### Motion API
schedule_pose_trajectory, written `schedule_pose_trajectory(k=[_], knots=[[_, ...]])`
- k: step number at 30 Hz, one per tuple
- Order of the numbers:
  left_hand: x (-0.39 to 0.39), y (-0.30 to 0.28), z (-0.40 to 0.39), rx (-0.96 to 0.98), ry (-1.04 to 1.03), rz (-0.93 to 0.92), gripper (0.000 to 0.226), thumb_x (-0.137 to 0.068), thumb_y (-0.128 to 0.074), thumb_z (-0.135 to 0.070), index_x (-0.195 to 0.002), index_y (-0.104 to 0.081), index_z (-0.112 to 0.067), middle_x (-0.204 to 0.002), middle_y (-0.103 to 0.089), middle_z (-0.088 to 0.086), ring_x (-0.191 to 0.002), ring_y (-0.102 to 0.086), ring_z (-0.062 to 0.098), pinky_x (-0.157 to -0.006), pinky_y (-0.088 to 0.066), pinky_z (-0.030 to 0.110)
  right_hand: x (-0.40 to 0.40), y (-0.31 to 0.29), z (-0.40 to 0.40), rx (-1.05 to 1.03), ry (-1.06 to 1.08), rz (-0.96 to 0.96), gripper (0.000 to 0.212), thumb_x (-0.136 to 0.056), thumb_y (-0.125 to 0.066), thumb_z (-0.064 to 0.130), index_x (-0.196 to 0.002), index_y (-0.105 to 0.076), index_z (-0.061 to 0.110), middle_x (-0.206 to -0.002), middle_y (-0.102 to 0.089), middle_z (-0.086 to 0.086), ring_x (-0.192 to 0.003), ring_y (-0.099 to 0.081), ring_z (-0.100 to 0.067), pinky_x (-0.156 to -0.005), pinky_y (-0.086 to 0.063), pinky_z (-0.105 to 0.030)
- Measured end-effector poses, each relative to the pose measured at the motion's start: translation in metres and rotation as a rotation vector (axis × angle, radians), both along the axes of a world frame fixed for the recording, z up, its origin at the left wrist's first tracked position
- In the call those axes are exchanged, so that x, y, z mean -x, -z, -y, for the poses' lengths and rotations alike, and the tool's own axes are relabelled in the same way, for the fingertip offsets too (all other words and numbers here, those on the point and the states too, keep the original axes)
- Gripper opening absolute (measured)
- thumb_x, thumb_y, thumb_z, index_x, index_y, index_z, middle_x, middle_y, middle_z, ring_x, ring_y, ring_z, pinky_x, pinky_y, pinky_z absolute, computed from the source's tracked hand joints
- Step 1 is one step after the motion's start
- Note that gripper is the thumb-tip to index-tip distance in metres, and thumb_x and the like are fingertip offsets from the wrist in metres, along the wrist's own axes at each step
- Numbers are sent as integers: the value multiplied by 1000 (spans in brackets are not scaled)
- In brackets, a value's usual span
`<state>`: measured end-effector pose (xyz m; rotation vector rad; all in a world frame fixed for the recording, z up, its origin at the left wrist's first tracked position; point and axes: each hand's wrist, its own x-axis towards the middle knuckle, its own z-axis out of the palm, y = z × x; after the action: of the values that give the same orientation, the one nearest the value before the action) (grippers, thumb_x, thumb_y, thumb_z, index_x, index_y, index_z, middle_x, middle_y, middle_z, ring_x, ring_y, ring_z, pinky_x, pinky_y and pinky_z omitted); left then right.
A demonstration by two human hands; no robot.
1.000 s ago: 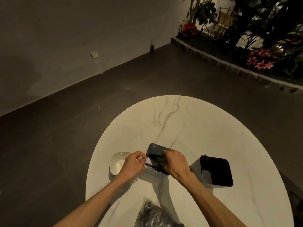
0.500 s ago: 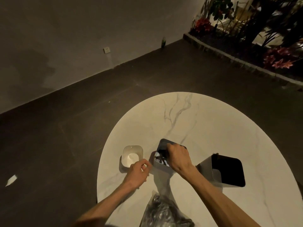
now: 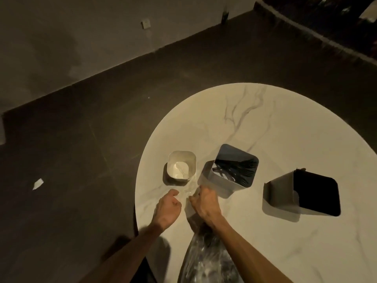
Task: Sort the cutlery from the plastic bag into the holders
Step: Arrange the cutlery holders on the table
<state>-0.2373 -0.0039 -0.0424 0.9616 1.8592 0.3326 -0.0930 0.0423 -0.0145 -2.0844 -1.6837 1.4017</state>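
Observation:
A clear plastic bag [image 3: 206,260] of dark cutlery lies at the table's near edge, its mouth stretched toward the holders. My right hand [image 3: 205,204] grips the bag's mouth with curled fingers. My left hand [image 3: 168,208] sits just left of it, fingers curled, pinching the clear plastic edge. Three holders stand beyond the hands. The small white holder [image 3: 189,158] shows nothing inside. The grey middle holder [image 3: 221,183] contains several black forks. The grey right holder [image 3: 277,189] has a dark inside that I cannot see into.
The holders stand on a round white marble table [image 3: 275,127]. Dark tiled floor [image 3: 81,139] surrounds it, with a scrap of white paper [image 3: 38,183] on the left. A planter kerb [image 3: 306,31] runs along the far right.
Both hands have drawn back from the middle holder to the bag's mouth. The right hand left the holder's rim. The camera has tilted down and swung left.

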Motion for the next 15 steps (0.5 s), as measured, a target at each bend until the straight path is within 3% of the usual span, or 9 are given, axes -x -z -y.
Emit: schedule_pose_trajectory(k=[4, 8, 12, 15], knots=[[4, 16, -2, 10, 9, -11, 56, -97, -61, -15, -146, -43, -35, -118, -68, 6, -106, -67, 26, -97, -55, 48, 15, 20, -3, -65, 39, 49, 42, -93, -67, 41, -125, -51, 18, -114, -66, -1, -96, -67, -21, -90, -58, -37], [2, 24, -2, -10, 59, -54, 50, -96, -65, -25, -140, -44, -37, -113, -72, 5, -103, -69, 25, -97, -55, 46, 21, 32, -7, -108, -35, 80, 54, -92, -69, 39, -136, -42, 22, -117, -67, -3, -97, -68, -25, -90, -59, -40], [1, 30, -4, -35, 96, -122, 49, -87, -71, -53, -126, -45, -38, -111, -72, -2, -102, -69, 22, -92, -55, 39, 18, 38, -9, -50, -5, 78, 36, -89, -75, 36, -115, -58, 19, -104, -68, 0, -87, -66, -19, -85, -59, -35], [-1, 31, -3, -41, 113, -140, 46, -85, -72, -54, -118, -45, -37, -108, -72, -3, -100, -69, 20, -89, -55, 37, 14, 41, -6, -23, -10, 76, 22, -88, -76, 39, -93, -62, 22, -87, -66, 5, -75, -64, -12, -80, -60, -31]])
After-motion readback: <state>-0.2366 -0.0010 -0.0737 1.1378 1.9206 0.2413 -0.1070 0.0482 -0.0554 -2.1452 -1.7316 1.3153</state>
